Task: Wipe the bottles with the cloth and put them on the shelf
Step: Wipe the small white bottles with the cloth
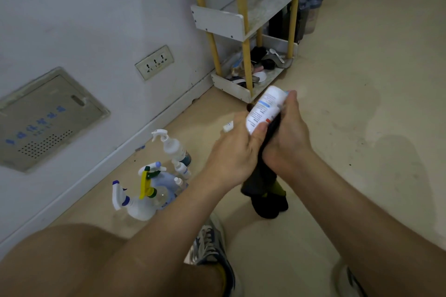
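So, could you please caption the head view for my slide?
Left hand holds a white bottle; right hand grips a dark cloth against it; spray bottles stand on the floor.

Pale wall point(96, 19) with socket point(154, 62), beige floor point(362, 128)

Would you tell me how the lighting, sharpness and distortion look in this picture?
Head view: dim, bluish indoor light; wide-angle distortion tilts the wall and shelf; the white bottle is slightly blurred, its label unreadable; soft dark patches lie on the floor.
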Motion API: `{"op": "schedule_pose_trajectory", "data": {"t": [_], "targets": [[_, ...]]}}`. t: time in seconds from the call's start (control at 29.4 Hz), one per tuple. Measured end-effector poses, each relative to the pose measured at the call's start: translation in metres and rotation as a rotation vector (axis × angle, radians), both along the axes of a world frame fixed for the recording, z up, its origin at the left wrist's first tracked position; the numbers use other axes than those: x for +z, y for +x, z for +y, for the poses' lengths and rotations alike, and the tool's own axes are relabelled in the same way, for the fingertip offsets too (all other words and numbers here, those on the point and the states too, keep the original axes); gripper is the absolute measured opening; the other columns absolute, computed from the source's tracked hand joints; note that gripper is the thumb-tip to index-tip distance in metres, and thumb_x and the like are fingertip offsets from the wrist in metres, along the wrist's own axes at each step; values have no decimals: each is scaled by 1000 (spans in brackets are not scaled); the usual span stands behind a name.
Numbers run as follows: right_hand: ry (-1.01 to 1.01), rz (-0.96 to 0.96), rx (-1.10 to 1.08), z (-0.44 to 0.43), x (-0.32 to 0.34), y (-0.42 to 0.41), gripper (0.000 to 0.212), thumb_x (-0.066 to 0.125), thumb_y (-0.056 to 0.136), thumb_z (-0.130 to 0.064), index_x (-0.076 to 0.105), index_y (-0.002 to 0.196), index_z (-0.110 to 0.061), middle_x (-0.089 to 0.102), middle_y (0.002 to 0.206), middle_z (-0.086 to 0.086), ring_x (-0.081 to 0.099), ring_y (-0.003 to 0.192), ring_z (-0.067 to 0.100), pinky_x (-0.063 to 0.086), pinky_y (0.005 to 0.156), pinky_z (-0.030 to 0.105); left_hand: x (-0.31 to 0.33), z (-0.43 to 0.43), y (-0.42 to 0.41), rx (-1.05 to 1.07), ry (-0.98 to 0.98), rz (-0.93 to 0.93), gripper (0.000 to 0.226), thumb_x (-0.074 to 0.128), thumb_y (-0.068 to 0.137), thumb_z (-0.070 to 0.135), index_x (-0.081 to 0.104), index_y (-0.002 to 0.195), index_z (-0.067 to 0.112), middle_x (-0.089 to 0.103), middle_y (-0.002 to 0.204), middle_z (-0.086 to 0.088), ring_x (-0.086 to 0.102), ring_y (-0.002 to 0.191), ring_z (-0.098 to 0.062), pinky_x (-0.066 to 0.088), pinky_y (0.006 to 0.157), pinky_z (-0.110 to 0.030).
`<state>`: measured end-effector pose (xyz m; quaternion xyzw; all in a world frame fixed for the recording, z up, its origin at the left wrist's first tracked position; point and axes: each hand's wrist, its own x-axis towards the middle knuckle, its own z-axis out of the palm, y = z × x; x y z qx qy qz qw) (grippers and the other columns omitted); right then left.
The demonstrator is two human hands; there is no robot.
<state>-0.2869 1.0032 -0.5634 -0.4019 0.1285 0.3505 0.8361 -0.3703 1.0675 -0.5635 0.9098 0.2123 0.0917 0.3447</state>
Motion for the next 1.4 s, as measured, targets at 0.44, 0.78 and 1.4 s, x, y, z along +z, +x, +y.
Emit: {"op": "schedule_pose_trajectory", "data": {"t": [0.44, 0.78, 1.4], "targets": [[-24, -177, 72, -2, 9, -9, 30, 50, 97, -48, 61, 90, -20, 67, 70, -2, 68, 72, 10, 56, 84, 32, -11, -13, 8, 66, -147, -112, 65, 20, 89, 69, 52, 118, 21, 52, 114, 3, 46, 115, -20, 40, 101, -45], [-281, -569, 253, -7, -8, 2, 30, 61, 96, -32, 68, 109, -5, 74, 90, 5, 72, 82, 14, 57, 80, 30, 2, 20, 4, -96, 161, 153, 67, 44, 97, 43, 11, 153, 32, 31, 145, 5, 29, 131, -18, 27, 107, -37], [-701, -1428, 617, -23, 1, -3, 42, 68, 89, -37, 54, 122, -16, 60, 92, -5, 55, 81, 14, 43, 74, 35, 37, 48, 15, 385, -139, -254, 32, 57, 91, 35, 59, 71, 10, 54, 51, -2, 51, 43, -17, 39, 42, -26]]}}
